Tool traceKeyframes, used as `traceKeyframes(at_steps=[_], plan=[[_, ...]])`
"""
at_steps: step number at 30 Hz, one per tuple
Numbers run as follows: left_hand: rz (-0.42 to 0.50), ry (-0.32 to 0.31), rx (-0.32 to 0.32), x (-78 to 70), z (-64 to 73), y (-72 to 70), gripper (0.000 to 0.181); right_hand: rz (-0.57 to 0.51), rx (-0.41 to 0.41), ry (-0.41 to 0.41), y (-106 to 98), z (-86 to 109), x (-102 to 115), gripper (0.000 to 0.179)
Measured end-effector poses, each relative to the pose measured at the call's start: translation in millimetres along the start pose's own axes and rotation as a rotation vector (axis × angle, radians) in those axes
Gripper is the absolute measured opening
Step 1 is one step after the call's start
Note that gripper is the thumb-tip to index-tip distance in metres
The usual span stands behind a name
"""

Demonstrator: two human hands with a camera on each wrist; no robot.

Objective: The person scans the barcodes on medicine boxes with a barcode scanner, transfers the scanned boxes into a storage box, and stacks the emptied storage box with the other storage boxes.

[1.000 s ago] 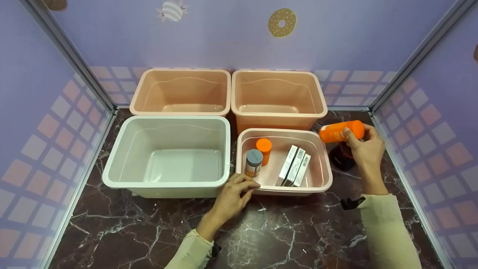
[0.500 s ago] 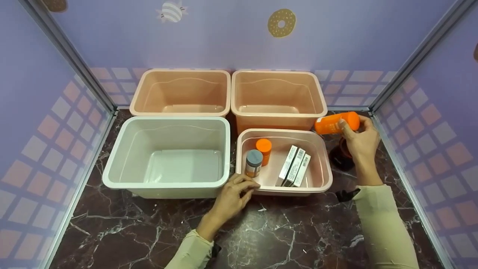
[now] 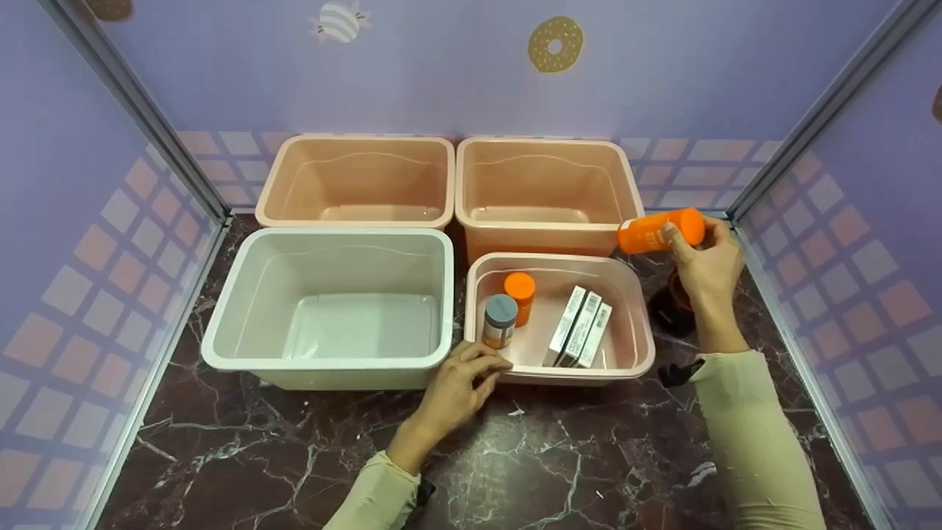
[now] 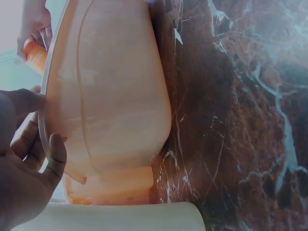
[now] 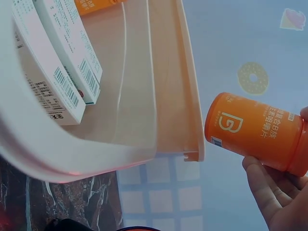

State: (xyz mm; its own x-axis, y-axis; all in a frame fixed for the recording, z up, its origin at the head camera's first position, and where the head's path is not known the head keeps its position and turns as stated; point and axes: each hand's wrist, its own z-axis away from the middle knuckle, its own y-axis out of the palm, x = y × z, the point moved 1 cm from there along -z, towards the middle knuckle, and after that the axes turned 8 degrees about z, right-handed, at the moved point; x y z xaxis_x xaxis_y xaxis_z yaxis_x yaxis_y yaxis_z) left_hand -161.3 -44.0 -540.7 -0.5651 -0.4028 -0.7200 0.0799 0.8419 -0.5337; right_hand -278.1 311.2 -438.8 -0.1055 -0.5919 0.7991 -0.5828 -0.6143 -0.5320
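Head view, as I read it from my remote station, by descending size. One dark marbled tabletop (image 3: 515,460), lower frame. One pale green bin (image 3: 324,364), left of centre. Two peach bins side by side behind: left peach bin (image 3: 353,223), upper left of centre; right peach bin (image 3: 544,239), upper right of centre. One shallow pink bin (image 3: 567,373), centre right.

One left hand (image 3: 456,390), below centre: I see it pinching the pink bin's near left rim, thumb on the outer wall in the left wrist view. One right hand (image 3: 710,269), right side: grasping an orange bottle (image 3: 647,233) near its cap end. Bottle: raised, tipped nearly level, base toward frame left, by the right peach bin's near right corner.

One dark object (image 3: 673,316), below that hand, partly hidden. Three white boxes (image 3: 578,327), leaning together in the pink bin's right half. One grey-lidded jar (image 3: 500,320) and one orange-capped bottle (image 3: 519,291), upright in its left half.
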Motion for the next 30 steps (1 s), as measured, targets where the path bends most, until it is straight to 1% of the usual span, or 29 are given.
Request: traceKeyframes(at_steps=[4, 11, 16, 23, 30], plan=[[0.000, 0.007, -0.005, 0.0, 0.1, -0.8, 0.023, 0.010, 0.000, 0.003, 2, -2.9, 4, 0.059], [-0.003, 0.002, 0.004, -0.5, 0.4, -1.2, 0.022, 0.002, 0.001, 0.017, 9, -9.1, 8, 0.058], [-0.003, -0.007, 0.009, -0.4, 0.3, -1.4, 0.022, -0.011, -0.020, -0.011, 14, -12.9, 12, 0.054], [0.006, -0.020, 0.010, 0.7, 0.8, -0.7, 0.022, 0.043, -0.031, -0.013, 20, -18.8, 17, 0.058], [0.017, -0.019, 0.007, 1.8, 0.9, 0.1, 0.022, 0.043, -0.038, 0.011, 28, -23.0, 19, 0.057]])
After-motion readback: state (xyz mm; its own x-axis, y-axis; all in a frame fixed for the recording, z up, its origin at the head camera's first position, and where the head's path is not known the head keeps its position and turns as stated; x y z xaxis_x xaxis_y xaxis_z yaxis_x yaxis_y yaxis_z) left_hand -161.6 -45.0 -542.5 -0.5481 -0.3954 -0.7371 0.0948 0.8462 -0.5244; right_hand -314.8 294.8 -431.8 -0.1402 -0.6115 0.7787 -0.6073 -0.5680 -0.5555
